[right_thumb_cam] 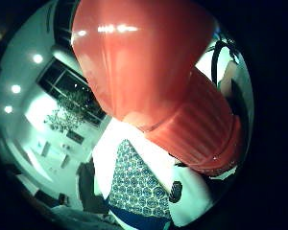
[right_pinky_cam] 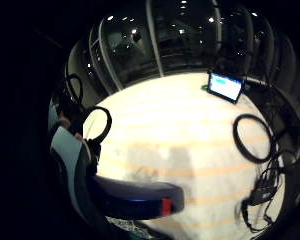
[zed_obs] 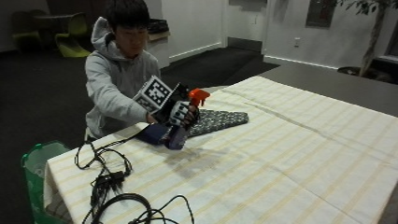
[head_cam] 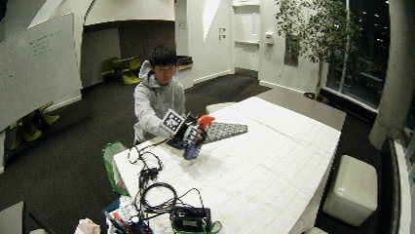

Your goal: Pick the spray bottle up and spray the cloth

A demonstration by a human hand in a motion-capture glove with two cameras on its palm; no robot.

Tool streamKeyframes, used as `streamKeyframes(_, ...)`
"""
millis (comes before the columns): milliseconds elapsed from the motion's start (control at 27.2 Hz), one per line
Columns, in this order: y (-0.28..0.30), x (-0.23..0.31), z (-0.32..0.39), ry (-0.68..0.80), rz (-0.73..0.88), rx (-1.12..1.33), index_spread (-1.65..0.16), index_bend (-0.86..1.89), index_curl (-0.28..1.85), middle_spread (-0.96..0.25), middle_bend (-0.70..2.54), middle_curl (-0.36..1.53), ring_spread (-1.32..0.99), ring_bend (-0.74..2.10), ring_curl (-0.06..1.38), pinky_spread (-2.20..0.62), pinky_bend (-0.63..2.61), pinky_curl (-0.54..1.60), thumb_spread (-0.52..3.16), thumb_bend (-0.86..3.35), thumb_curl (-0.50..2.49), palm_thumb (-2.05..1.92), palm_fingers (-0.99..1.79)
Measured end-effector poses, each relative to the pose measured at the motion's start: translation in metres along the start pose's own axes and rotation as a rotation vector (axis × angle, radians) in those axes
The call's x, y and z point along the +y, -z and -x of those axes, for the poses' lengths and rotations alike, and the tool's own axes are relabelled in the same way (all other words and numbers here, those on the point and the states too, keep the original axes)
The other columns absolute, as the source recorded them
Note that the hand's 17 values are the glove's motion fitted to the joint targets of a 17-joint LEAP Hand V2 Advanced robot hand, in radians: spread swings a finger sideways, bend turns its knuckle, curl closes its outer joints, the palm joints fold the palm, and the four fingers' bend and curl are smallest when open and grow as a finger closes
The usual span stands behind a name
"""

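**Spray bottle lifted off striped tablecloth, gripped in gloved hand**

Held above the table (zed_obs: 298, 154) near its front corner: a spray bottle (zed_obs: 177, 135) with blue body and orange trigger head (zed_obs: 198, 96), tilted, clear of the surface. Gloved right hand (zed_obs: 180, 113) wrapped around the bottle's neck, fingers curled round it just below the orange head. Just behind, lying flat on the table: a folded patterned cloth (zed_obs: 219, 119), dark with a small repeating print, nozzle pointing over it. Beside the hand, a dark blue item (zed_obs: 152, 133) on the tabletop, partly hidden.

Seen from the thumb side palm view: orange head (right_thumb_cam: 144, 62) filling most of the frame, patterned cloth (right_thumb_cam: 137, 184) below it. From the little finger side: blue bottle body (right_pinky_cam: 135, 197) with a red band, close to the palm, over the pale striped surface.

Covering the table: a cream cloth with faint yellow stripes, a soft shadow under the bottle. At the near end: black cables (zed_obs: 109, 179) in loops, a black box (head_cam: 190, 218). Beside the table edge, a green bag (zed_obs: 37, 161).

Around: white walls, dark carpet, a whiteboard (head_cam: 39, 66), a potted tree (head_cam: 317, 29) by dark windows, yellow-green chairs (zed_obs: 71, 39) at the back, a white stool (head_cam: 350, 187).
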State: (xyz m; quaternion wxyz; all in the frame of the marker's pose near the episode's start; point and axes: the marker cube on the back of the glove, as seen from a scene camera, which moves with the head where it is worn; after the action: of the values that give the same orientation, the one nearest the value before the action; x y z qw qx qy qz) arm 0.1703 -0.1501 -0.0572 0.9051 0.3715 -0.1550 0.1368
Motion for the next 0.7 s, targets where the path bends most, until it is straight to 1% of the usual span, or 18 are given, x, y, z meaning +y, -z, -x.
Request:
streamKeyframes(110, 0.001, -0.005, 0.035, 0.149, 0.045, 0.086, -0.23, 0.32, 0.46, -0.15, 0.53, 0.47, -0.16, 0.65, 0.44, -0.29, 0.48, 0.4, 0.2, -0.03, 0.62, 1.04, 1.37)
streamKeyframes(220, -0.001, -0.005, 0.066, 0.28, 0.125, 0.188, -0.23, 0.33, 0.47, -0.15, 0.53, 0.47, -0.17, 0.66, 0.44, -0.29, 0.48, 0.4, 0.18, -0.03, 0.63, 1.04, 1.37)
streamKeyframes(404, -0.016, 0.014, 0.107, 0.437, 0.25, 0.306, -0.23, 0.32, 0.49, -0.15, 0.54, 0.48, -0.17, 0.65, 0.45, -0.3, 0.48, 0.41, 0.15, -0.03, 0.65, 1.03, 1.37)
streamKeyframes(587, -0.043, 0.042, 0.118, 0.535, 0.314, 0.385, -0.23, 0.32, 0.51, -0.16, 0.54, 0.48, -0.17, 0.66, 0.45, -0.3, 0.48, 0.42, 0.13, -0.03, 0.66, 1.03, 1.37)
streamKeyframes(697, -0.051, 0.055, 0.116, 0.68, 0.357, 0.415, -0.23, 0.32, 0.52, -0.16, 0.54, 0.49, -0.17, 0.65, 0.46, -0.3, 0.48, 0.42, 0.13, -0.03, 0.67, 1.03, 1.37)
